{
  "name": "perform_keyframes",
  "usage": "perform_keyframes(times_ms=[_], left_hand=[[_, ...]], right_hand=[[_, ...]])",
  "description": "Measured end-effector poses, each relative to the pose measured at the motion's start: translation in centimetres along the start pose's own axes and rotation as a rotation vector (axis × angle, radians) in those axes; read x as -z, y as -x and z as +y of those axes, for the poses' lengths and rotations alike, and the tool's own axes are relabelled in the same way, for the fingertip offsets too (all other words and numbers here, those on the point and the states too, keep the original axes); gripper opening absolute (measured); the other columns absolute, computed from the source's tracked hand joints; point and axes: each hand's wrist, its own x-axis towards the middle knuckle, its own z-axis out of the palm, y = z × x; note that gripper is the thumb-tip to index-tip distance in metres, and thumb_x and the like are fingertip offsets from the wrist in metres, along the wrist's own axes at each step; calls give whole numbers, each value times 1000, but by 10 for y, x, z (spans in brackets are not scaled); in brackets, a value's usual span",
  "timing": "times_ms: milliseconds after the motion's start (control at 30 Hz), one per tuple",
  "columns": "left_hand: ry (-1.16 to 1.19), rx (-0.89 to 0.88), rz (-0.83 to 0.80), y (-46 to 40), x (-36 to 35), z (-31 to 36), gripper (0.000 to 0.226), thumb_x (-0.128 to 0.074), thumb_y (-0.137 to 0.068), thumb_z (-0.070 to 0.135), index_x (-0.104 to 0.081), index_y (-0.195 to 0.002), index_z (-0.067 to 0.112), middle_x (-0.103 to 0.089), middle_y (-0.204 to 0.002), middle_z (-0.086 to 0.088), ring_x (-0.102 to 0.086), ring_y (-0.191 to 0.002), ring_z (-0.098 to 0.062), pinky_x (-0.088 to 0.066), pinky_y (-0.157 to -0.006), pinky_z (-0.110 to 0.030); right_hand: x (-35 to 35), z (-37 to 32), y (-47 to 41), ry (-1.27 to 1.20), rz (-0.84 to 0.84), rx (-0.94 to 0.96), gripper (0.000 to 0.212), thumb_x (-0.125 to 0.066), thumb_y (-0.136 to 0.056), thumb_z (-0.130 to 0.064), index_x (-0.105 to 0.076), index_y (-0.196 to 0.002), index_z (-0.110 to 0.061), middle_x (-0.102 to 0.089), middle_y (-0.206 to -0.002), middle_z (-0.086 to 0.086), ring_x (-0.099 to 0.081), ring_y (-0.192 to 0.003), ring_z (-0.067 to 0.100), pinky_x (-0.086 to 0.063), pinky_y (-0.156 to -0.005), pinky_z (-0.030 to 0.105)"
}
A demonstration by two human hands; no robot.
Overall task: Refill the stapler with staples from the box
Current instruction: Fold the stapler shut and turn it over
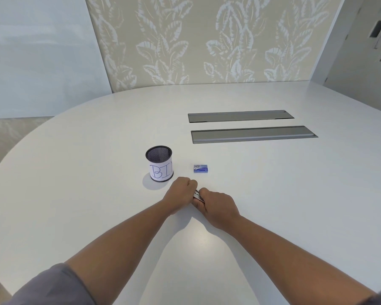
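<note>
Holding the stapler between both hands, well in from the near edge of the white surface.

Left to right: a black mesh cup labelled "BI" stands just beyond the left hand, whose grip is curled on the stapler; the right hand clamps it too, hiding most of it. The blue staple box lies closed beyond them, two grey cable hatches farther back.

Two hands: left hand, right hand. One stapler, one staple box, one mesh cup, two cable-tray lids, one tabletop.
</note>
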Motion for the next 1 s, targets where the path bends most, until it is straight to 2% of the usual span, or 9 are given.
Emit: perform_keyframes(times_ms=[133, 300, 567, 733, 833, 900, 1000], left_hand=[[-15, -12, 22, 0, -2, 0, 25, -42, -83, 27, -26, -65, 19, -27, -64, -2, -25, -64, -20, -25, -57, -36], [-27, -7, 17, -1, -2, -1, 20, -41, -85, 24, -34, -70, 15, -35, -71, -8, -30, -67, -21, -29, -61, -37], [-46, -3, 20, -2, -3, -2, 24, -44, -90, 15, -33, -69, 11, -32, -69, -10, -27, -68, -23, -26, -60, -37], [-52, -12, 1, -2, -2, -4, 26, -41, -91, 18, -33, -67, 13, -37, -68, -8, -33, -67, -23, -30, -60, -37], [-98, -33, -18, -3, -1, -7, 34, -38, -98, 27, -36, -66, 17, -48, -69, -7, -42, -69, -24, -36, -63, -37], [-80, -19, 2, -2, -1, -8, 43, -36, -101, 42, -40, -67, 16, -53, -70, -5, -48, -68, -22, -39, -66, -37], [-47, -11, 20, -2, 0, -11, 53, -34, -102, 54, -48, -70, 13, -56, -70, 0, -51, -68, -19, -42, -68, -37]], right_hand=[[-2, 2, -1, -21, -3, -12, 46, -31, -102, -63, -35, -85, -20, -48, -65, -6, -49, -60, 30, -38, -56, 38], [-4, 3, 0, -30, 1, -19, 46, -31, -102, -63, -35, -85, -20, -47, -64, -6, -49, -61, 30, -41, -57, 39], [-3, 3, -1, -47, -1, -19, 47, -30, -102, -63, -35, -83, -20, -43, -61, -6, -47, -60, 29, -34, -54, 37], [-5, 4, -1, -85, -4, -28, 48, -31, -101, -65, -34, -83, -21, -43, -61, -6, -50, -61, 29, -39, -56, 38], [-4, 6, -2, -151, 12, -42, 45, -35, -98, -68, -38, -90, -24, -52, -68, -8, -52, -64, 24, -39, -56, 37], [-4, 8, -2, -232, 26, -52, 43, -37, -96, -70, -37, -97, -27, -56, -72, -10, -55, -65, 21, -44, -58, 37], [-3, 10, -1, -288, 51, -43, 40, -38, -93, -71, -36, -98, -32, -55, -76, -13, -53, -70, 15, -43, -59, 35]])
